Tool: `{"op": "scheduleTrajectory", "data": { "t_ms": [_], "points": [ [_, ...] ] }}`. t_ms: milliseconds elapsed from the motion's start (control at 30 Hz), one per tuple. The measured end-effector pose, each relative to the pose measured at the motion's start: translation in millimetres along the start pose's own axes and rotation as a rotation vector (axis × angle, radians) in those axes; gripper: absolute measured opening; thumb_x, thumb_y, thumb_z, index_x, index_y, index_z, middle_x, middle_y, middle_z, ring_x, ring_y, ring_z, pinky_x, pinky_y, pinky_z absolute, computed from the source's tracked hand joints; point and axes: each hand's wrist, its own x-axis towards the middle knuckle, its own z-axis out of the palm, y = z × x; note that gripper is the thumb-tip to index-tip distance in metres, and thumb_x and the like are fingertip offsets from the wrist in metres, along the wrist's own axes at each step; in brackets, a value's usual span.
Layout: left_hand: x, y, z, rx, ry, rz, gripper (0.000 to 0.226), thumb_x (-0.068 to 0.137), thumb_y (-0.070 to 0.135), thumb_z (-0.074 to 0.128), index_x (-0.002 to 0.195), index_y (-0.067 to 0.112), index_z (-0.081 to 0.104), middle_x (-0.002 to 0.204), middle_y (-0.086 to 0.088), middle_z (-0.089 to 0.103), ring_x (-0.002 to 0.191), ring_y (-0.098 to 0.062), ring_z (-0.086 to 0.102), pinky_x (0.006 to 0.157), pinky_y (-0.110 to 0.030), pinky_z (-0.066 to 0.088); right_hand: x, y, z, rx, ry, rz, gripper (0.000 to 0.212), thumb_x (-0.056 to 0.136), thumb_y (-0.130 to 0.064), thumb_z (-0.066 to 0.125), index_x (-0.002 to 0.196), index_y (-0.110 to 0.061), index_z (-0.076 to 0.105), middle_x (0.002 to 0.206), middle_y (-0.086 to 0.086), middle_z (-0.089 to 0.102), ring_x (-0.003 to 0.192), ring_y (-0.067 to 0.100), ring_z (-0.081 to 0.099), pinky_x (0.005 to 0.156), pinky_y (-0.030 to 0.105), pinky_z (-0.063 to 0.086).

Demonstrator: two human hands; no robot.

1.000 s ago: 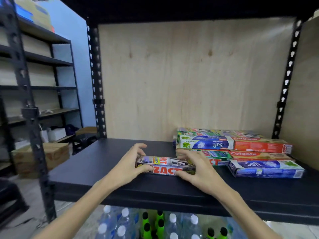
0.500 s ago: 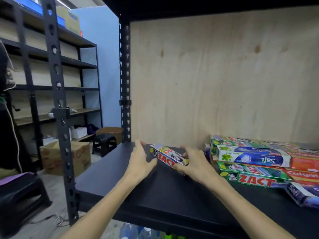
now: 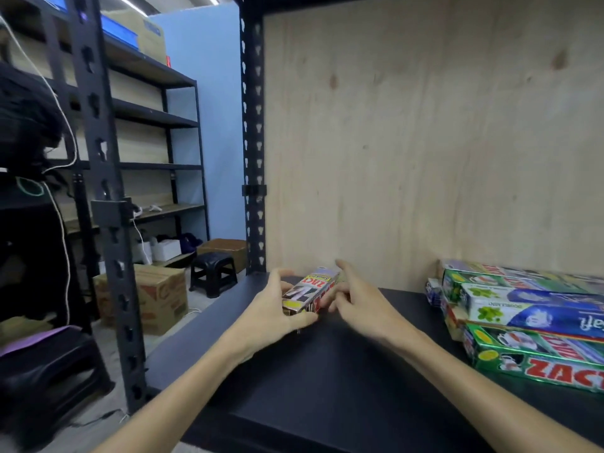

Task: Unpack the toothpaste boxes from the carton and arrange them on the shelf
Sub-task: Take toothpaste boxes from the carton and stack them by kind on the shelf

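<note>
Centrally, a black shelf (image 3: 327, 380) backed by a pale plywood panel (image 3: 425, 142), framed on the left by a perforated black upright (image 3: 253, 125). Off to the left, another dark shelving rack (image 3: 157, 119) against a blue wall (image 3: 209, 93), with a printed cardboard carton (image 3: 157, 299) on the floor and a small black stool (image 3: 213, 273) just beside it. Farther back on the floor, a brown box (image 3: 225, 251).

On the right of the shelf, a stack of toothpaste boxes (image 3: 523, 308): a green ZACT box (image 3: 536, 361) at the front, a blue-and-white box (image 3: 529, 310) lying over it, more green and red ones behind, reaching toward the panel.

Well apart from that stack, near the shelf's back left corner, a single red-and-white ZACT box (image 3: 310, 294), pointing away toward the panel, its near end slightly blurred. Hard to tell whether resting flat on the shelf or raised a little.

Left hand (image 3: 277, 308) curled round the box's near left side, thumb underneath at the near end, fingers over the far edge. Right hand (image 3: 359, 302) against the box's right side, index finger stretched toward the panel, the other fingers bent and touching the box's edge.
</note>
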Motion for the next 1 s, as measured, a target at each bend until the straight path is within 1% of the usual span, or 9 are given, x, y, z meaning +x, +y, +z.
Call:
{"op": "scheduleTrajectory", "data": {
  "t_ms": [33, 133, 233, 367, 467, 600, 667, 833, 1000],
  "points": [
    [4.8, -5.8, -4.9, 0.009, -0.003, 0.004, 0.073, 0.082, 0.029, 0.083, 0.135, 0.035, 0.032, 0.122, 0.015, 0.059, 0.099, 0.008, 0.064, 0.084, -0.013, 0.052, 4.7, 5.8, 0.1, -0.032, 0.038, -0.009, 0.07, 0.094, -0.004, 0.043, 0.156, -0.02, 0.017, 0.105, -0.008, 0.069, 0.104, 0.005, 0.062, 0.085, 0.005, 0.039],
    [25.1, -25.3, -23.8, -0.059, -0.044, -0.054, 0.078, 0.082, 0.021, 0.083, 0.138, 0.034, 0.029, 0.131, 0.009, 0.061, 0.108, -0.006, 0.067, 0.095, -0.028, 0.055, 18.7, 25.2, -1.8, -0.201, 0.113, -0.014, 0.073, 0.094, -0.022, 0.053, 0.156, -0.024, 0.015, 0.131, 0.004, 0.047, 0.125, 0.018, 0.046, 0.105, 0.029, 0.039],
    [46.1, -45.2, -36.2, 0.082, 0.071, -0.068, 0.09, 0.069, 0.03, 0.09, 0.135, 0.041, 0.029, 0.126, 0.008, 0.057, 0.114, -0.016, 0.062, 0.102, -0.038, 0.052, 30.5, 31.4, -2.3, -0.426, 0.07, -0.018, 0.072, 0.092, -0.038, 0.054, 0.152, -0.022, 0.017, 0.135, 0.009, 0.047, 0.129, 0.026, 0.044, 0.105, 0.039, 0.042],
    [72.6, -57.7, -32.4, 0.12, 0.271, -0.152, 0.079, 0.074, 0.02, 0.089, 0.131, 0.027, 0.035, 0.117, -0.001, 0.054, 0.102, -0.012, 0.061, 0.087, -0.027, 0.051, 44.2, 35.1, 2.5, -0.394, 0.126, -0.065, 0.073, 0.096, -0.046, 0.054, 0.154, -0.023, 0.017, 0.139, 0.006, 0.049, 0.127, 0.025, 0.05, 0.101, 0.039, 0.046],
    [91.8, -66.4, -28.1, 0.134, 0.361, -0.192, 0.064, 0.078, 0.016, 0.086, 0.127, 0.016, 0.045, 0.113, -0.003, 0.062, 0.1, -0.015, 0.063, 0.092, -0.034, 0.055, 54.5, 40.9, 8.5, -0.361, 0.146, -0.076, 0.065, 0.098, -0.042, 0.054, 0.151, -0.022, 0.022, 0.132, 0.007, 0.054, 0.122, 0.027, 0.053, 0.096, 0.04, 0.047],
    [110.4, -74.6, -25.3, 0.113, 0.374, -0.186, 0.048, 0.08, 0.01, 0.084, 0.114, 0.019, 0.053, 0.109, -0.001, 0.069, 0.097, -0.013, 0.067, 0.093, -0.035, 0.056, 65.2, 46.1, 10.3, -0.293, 0.185, -0.1, 0.067, 0.096, -0.036, 0.059, 0.149, -0.025, 0.021, 0.114, 0.003, 0.06, 0.103, 0.024, 0.059, 0.087, 0.038, 0.05],
    [115.0, -79.1, -24.4, 0.072, 0.386, -0.182, 0.052, 0.078, 0.009, 0.085, 0.116, 0.02, 0.051, 0.11, -0.001, 0.069, 0.099, -0.014, 0.067, 0.095, -0.037, 0.056, 66.5, 50.3, 11.4, -0.247, 0.201, -0.113, 0.067, 0.093, -0.034, 0.063, 0.145, -0.029, 0.022, 0.106, -0.002, 0.059, 0.093, 0.02, 0.059, 0.082, 0.036, 0.051],
    [112.6, -79.6, -22.6, 0.082, 0.344, -0.08, 0.093, 0.079, 0.008, 0.084, 0.152, 0.022, 0.03, 0.133, -0.004, 0.058, 0.117, -0.021, 0.062, 0.106, -0.043, 0.051, 63.4, 48.8, 12.0, -0.204, 0.225, -0.111, 0.074, 0.091, -0.032, 0.066, 0.145, -0.04, 0.017, 0.089, -0.005, 0.059, 0.077, 0.015, 0.06, 0.073, 0.039, 0.055],
    [101.2, -69.2, -19.2, 0.347, 0.327, 0.008, 0.09, 0.083, 0.021, 0.081, 0.154, 0.028, 0.026, 0.127, -0.003, 0.045, 0.119, -0.017, 0.047, 0.104, -0.032, 0.041, 52.6, 41.5, 9.2, -0.201, 0.233, -0.052, 0.07, 0.092, -0.038, 0.065, 0.143, -0.039, 0.017, 0.085, -0.003, 0.058, 0.075, 0.018, 0.059, 0.068, 0.04, 0.053]
  ]
}}
